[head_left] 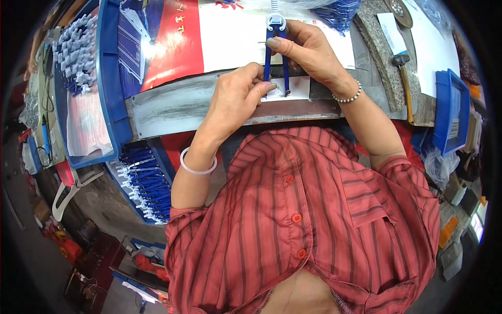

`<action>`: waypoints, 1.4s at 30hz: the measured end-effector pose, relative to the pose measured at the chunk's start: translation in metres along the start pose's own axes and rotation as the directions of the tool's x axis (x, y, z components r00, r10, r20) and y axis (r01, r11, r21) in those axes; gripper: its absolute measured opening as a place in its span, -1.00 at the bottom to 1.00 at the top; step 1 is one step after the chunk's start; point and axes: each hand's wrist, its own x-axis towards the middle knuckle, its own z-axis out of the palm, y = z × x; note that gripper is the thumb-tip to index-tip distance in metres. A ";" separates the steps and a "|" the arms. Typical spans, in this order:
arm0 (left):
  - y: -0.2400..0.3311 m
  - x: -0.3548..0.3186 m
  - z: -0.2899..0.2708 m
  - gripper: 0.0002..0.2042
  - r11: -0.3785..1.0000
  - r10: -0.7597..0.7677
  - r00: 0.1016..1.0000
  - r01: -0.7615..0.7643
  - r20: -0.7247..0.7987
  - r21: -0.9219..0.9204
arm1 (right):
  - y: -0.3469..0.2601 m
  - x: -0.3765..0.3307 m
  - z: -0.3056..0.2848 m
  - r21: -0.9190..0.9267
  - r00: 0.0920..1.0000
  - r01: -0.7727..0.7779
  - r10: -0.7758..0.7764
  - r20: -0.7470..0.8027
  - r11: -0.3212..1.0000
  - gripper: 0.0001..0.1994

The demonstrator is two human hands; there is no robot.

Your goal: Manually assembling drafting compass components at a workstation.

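Grey bench (178, 107): blue compass (286, 73) near its front edge, long axis near-to-far, hinge (276, 22) farthest. Right hand (314, 52) clamped just below hinge; left hand (235, 91), nearer, pinching left leg's (267, 63) lower end.

Bright workbench (172, 111), washed-out white paper (230, 42), dark, bent edges

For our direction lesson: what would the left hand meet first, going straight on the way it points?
Probably the blue compass: the left hand seems to touch it, though depth is unclear.
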 end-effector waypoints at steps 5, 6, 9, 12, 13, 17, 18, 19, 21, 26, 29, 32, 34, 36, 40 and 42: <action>0.002 0.001 -0.001 -0.86 1.000 -0.009 1.000 0.009 0.007 0.001 | 0.000 0.001 -0.002 -0.042 1.000 -0.007 0.007 -0.006 0.999 -0.77; 0.001 0.001 -0.001 -0.86 1.000 -0.002 1.000 0.002 0.004 0.006 | 0.000 0.001 -0.001 -0.044 1.000 0.002 -0.002 -0.007 0.999 -0.77; 0.000 0.001 -0.001 -0.86 1.000 0.016 1.000 -0.016 0.006 0.014 | -0.002 0.000 0.001 0.009 1.000 0.009 -0.009 -0.007 1.000 -0.79; 0.001 0.000 0.000 -0.85 1.000 -0.003 1.000 0.003 0.011 -0.003 | -0.002 -0.001 -0.001 -0.002 1.000 -0.030 0.030 0.003 1.000 -0.79; -0.001 -0.001 0.000 -0.85 1.000 0.013 1.000 -0.013 0.009 0.011 | -0.002 -0.001 -0.001 0.002 1.000 -0.025 0.025 0.010 1.000 -0.79; 0.003 -0.002 0.001 -0.85 1.000 -0.010 1.000 0.010 0.019 0.009 | -0.002 -0.004 0.002 0.003 0.999 -0.007 0.007 -0.033 1.000 -0.78; 0.003 -0.002 0.001 -0.85 1.000 -0.005 1.000 0.004 0.020 0.016 | -0.001 -0.004 0.001 0.002 0.999 -0.001 0.002 -0.035 1.000 -0.78; 0.002 -0.002 0.001 -0.86 1.000 0.000 1.000 0.000 0.021 0.022 | 0.001 -0.004 0.001 -0.003 0.999 -0.015 0.015 -0.036 1.000 -0.78; 0.002 -0.002 -0.001 -0.86 1.000 0.002 1.000 -0.002 0.018 0.018 | 0.003 -0.001 0.001 0.008 0.999 -0.031 0.031 -0.029 0.999 -0.76; 0.003 0.002 -0.002 -0.86 1.000 0.000 1.000 0.000 0.023 0.005 | -0.002 0.001 -0.001 0.009 1.000 -0.013 0.013 -0.009 1.000 -0.77; 0.005 0.003 -0.006 -0.86 1.000 0.000 1.000 0.000 0.023 0.000 | -0.001 0.004 -0.004 -0.040 1.000 -0.009 0.010 0.014 0.999 -0.77; 0.006 0.002 -0.005 -0.86 1.000 -0.021 0.999 0.021 0.027 -0.001 | -0.006 -0.001 -0.005 -0.190 0.999 0.014 -0.022 -0.040 0.982 -0.78; 0.013 -0.004 -0.009 -0.86 0.990 -0.066 0.996 0.073 0.060 -0.120 | -0.022 -0.008 -0.002 -0.194 0.996 -0.054 0.040 -0.075 0.980 -0.79; 0.032 -0.010 -0.013 -0.85 0.971 -0.094 0.991 0.111 0.091 -0.213 | -0.037 -0.024 0.000 0.089 0.994 -0.106 0.108 -0.024 0.990 -0.81; 0.058 -0.029 -0.018 -0.84 0.887 -0.074 0.976 0.158 0.205 -0.434 | -0.061 -0.059 -0.004 0.204 0.978 -0.180 0.152 0.147 0.962 -0.88; 0.074 -0.033 -0.019 -0.90 0.865 -0.098 0.958 0.216 0.269 -0.453 | -0.072 -0.071 -0.004 0.343 0.970 -0.233 0.189 0.156 0.910 -0.88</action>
